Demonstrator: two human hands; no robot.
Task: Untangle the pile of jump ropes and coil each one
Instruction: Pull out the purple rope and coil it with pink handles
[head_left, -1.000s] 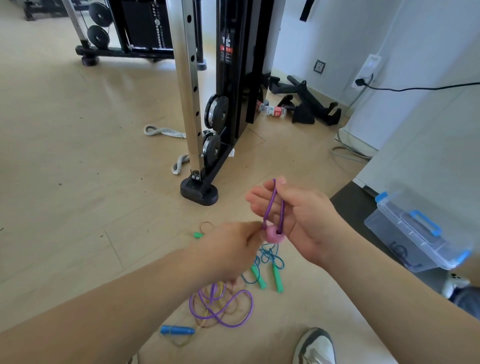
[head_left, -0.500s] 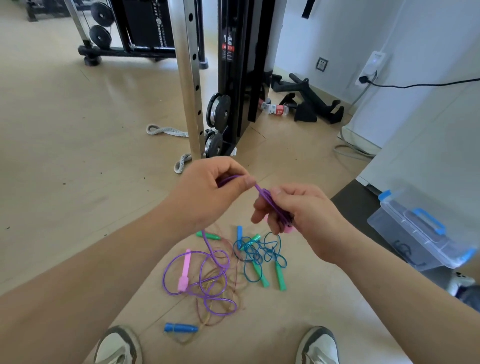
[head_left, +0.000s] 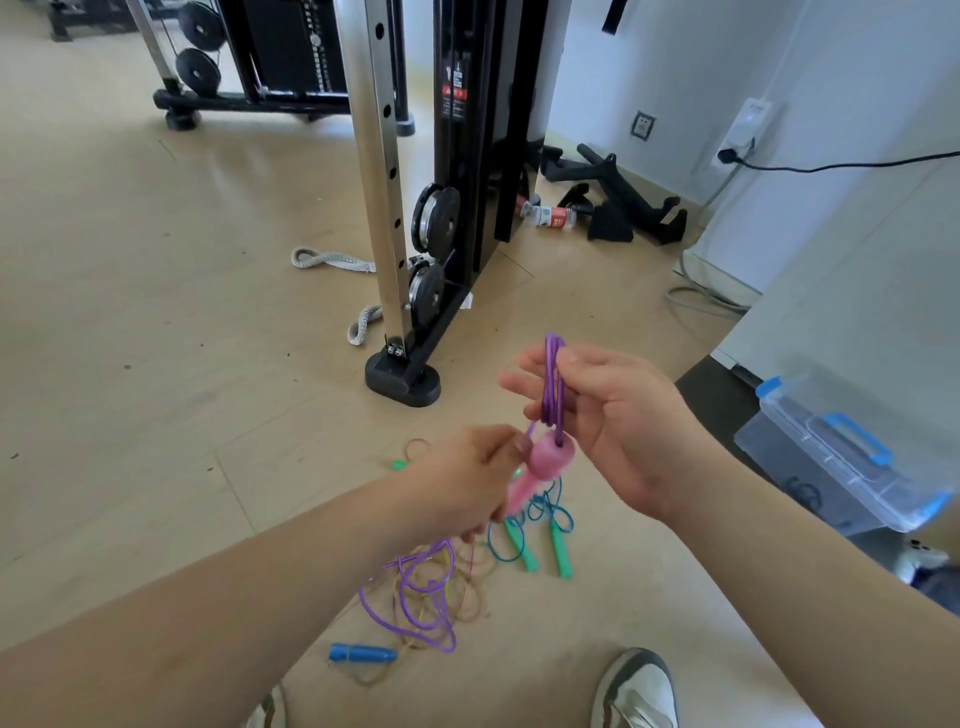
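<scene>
a few loops of the purple rope (head_left: 551, 379) are pinched in the right hand (head_left: 618, 431), its cord gripped by the left hand (head_left: 465, 480). below them, its remainder, the blue-handled rope (head_left: 363, 652) and the teal rope (head_left: 562, 553) are left uncoiled.

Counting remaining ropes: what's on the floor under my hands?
Loose purple rope tangled with a tan rope, a teal rope with green handles, a blue handle. The left hand hides part of the pile.

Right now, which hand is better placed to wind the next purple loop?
Left, probably: the left hand grips loose purple rope by the pink handle; the right hand holds the coil.
</scene>
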